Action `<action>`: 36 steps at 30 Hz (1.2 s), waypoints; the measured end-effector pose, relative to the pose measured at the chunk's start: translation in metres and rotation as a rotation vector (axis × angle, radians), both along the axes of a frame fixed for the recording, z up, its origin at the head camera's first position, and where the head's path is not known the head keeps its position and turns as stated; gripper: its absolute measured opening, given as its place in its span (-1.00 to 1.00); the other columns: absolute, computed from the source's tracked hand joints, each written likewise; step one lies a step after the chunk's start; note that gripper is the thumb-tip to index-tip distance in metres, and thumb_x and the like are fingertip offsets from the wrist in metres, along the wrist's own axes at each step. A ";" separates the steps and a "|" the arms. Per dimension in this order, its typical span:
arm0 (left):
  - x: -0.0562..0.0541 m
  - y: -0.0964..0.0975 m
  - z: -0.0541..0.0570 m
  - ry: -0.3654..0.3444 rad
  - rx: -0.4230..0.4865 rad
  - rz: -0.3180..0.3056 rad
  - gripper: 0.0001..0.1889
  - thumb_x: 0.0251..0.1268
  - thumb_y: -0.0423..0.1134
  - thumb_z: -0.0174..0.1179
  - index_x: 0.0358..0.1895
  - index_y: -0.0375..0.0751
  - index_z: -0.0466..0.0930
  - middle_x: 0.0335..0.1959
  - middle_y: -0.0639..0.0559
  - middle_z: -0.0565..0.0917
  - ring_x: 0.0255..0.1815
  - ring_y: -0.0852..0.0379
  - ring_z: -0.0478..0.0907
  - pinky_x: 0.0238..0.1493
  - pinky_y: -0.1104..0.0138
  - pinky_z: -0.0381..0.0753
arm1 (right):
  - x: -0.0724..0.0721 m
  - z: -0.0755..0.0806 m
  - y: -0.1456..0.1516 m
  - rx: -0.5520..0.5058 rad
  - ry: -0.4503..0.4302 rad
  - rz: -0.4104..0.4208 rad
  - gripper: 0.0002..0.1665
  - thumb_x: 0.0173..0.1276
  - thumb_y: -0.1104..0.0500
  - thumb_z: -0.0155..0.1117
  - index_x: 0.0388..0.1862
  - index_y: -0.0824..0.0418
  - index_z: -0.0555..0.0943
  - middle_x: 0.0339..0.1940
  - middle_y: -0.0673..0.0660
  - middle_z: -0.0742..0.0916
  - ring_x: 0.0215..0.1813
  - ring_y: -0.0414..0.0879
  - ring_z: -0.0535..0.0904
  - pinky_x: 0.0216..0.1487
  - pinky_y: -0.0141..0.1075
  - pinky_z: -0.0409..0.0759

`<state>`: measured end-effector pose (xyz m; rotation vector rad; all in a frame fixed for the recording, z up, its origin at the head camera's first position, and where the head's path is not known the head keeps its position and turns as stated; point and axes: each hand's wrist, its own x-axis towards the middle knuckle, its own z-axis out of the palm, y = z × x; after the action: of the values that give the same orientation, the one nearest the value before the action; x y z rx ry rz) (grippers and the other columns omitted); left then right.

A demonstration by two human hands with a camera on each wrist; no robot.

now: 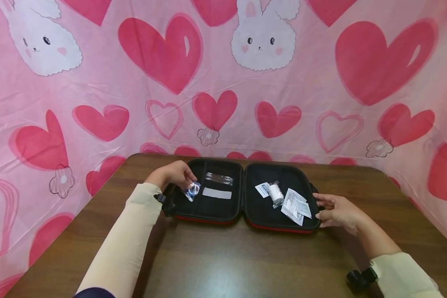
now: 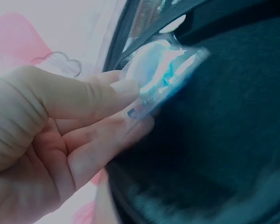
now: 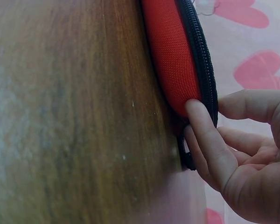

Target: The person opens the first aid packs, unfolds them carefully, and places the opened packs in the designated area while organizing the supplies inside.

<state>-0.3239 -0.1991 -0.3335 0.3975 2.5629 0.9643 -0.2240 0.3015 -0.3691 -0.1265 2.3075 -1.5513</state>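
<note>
A black-lined zip case point(image 1: 242, 219) with a red shell point(image 3: 170, 51) lies unfolded on the table. Over its left half, my left hand point(image 1: 173, 173) pinches a small clear plastic packet point(image 2: 163, 70) with a round item inside, between thumb and fingers. My right hand point(image 1: 339, 213) grips the rim at the case's right end, thumb and fingers on either side of the zipper edge point(image 3: 206, 60). In the left half lie a clear wrapped packet point(image 1: 219, 179) and a white strip point(image 1: 217, 193). The right half holds a wrapped white roll point(image 1: 275, 193) and several flat white packets point(image 1: 293, 206).
The case sits toward the far side of a brown wooden table point(image 1: 223, 265). Directly behind the table hangs a pink cloth point(image 1: 208, 74) with hearts and rabbits. A black loop point(image 3: 186, 156) sticks out beside the right hand.
</note>
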 end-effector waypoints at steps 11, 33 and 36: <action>0.001 0.011 -0.005 -0.065 0.020 -0.074 -0.77 0.12 -0.53 0.33 -0.11 -0.46 0.68 -0.35 -0.16 0.74 -0.41 0.10 0.67 -0.25 0.19 0.71 | 0.001 0.003 -0.001 -0.015 -0.005 0.003 -0.07 0.24 0.48 0.25 0.47 0.56 -0.02 0.28 0.66 0.27 -0.15 0.04 0.58 -0.15 -0.04 0.69; 0.010 0.021 -0.010 -0.213 0.089 -0.102 -0.91 0.10 -0.58 0.30 -0.31 -0.45 0.64 -0.55 -0.12 0.63 -0.47 0.03 0.66 -0.28 0.16 0.72 | -0.002 0.001 -0.001 0.005 -0.017 -0.004 -0.07 0.26 0.48 0.24 0.49 0.52 -0.03 0.30 0.65 0.25 -0.11 0.06 0.56 -0.12 -0.03 0.68; 0.010 0.016 -0.006 -0.180 0.083 -0.054 -0.75 0.11 -0.55 0.33 -0.10 -0.46 0.64 -0.40 -0.20 0.72 -0.39 -0.02 0.70 -0.28 0.17 0.71 | -0.002 0.001 -0.001 0.007 -0.013 -0.004 -0.08 0.26 0.49 0.24 0.49 0.53 -0.02 0.30 0.65 0.26 -0.11 0.06 0.57 -0.12 -0.03 0.68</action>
<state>-0.3139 -0.1831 -0.3393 0.3829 2.3456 1.0398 -0.2257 0.3008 -0.3679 -0.1092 2.3042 -1.5414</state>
